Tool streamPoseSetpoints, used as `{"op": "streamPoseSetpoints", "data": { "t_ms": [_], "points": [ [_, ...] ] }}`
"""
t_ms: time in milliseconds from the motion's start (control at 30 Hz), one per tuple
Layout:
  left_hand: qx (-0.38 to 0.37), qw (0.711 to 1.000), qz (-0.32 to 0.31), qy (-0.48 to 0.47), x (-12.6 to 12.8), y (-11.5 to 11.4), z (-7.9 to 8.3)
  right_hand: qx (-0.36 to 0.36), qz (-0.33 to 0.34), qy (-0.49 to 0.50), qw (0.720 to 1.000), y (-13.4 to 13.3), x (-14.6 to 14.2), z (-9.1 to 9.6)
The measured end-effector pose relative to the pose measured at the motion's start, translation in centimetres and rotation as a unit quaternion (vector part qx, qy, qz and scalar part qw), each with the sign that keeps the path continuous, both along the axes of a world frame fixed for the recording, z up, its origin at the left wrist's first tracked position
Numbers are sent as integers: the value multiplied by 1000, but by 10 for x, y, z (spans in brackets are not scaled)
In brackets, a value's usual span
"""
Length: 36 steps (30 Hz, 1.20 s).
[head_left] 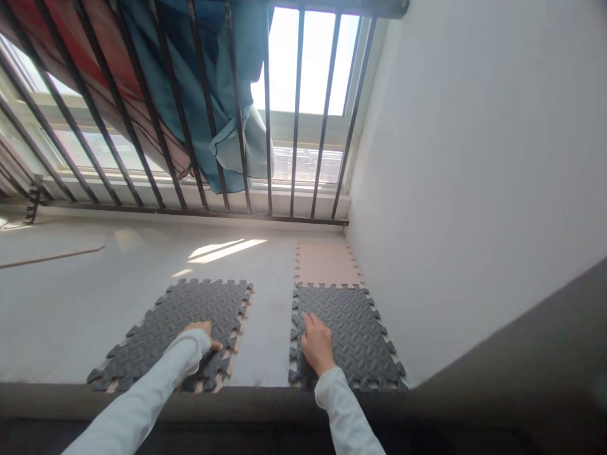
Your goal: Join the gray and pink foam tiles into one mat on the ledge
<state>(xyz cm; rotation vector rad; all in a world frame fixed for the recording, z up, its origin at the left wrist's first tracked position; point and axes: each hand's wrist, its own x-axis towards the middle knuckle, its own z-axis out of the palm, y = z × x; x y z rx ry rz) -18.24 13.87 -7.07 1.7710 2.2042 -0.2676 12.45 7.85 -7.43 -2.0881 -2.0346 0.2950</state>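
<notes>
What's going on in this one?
A person has both bare hands on dark grey interlocking foam mats on a grey floor. The left hand rests on the left mat, and the right hand rests on the right mat, which meets a pale pink foam mat at its far end. A barred window stands beyond them.

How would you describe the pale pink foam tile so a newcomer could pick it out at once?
Below the barred window, follow the white wall to the floor. The tile lies beside it, just beyond the dark grey tile under the right hand, and is pale pink.
</notes>
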Motion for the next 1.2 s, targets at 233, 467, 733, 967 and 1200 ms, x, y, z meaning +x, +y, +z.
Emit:
{"op": "streamPoseSetpoints", "data": {
  "t_ms": [233, 467, 733, 967, 1200],
  "points": [
    [-33, 999, 2, 27, 23, -37, 9, 47, -79, 80, 992, -89, 8, -7],
    [83, 996, -16, 33, 41, -114, -17, 108, -131, 139, 976, -126, 35, -8],
    [44, 997, 48, 40, 25, -122, 10, 141, -80, 166, 973, -139, 30, -18],
    [69, 997, 13, 27, 9, -118, 8, 143, -68, 208, 965, -140, 24, -19],
    [66, 998, 19, 10, 15, -116, 8, 131, -51, 219, 966, -142, 17, -13]
  ]
}}
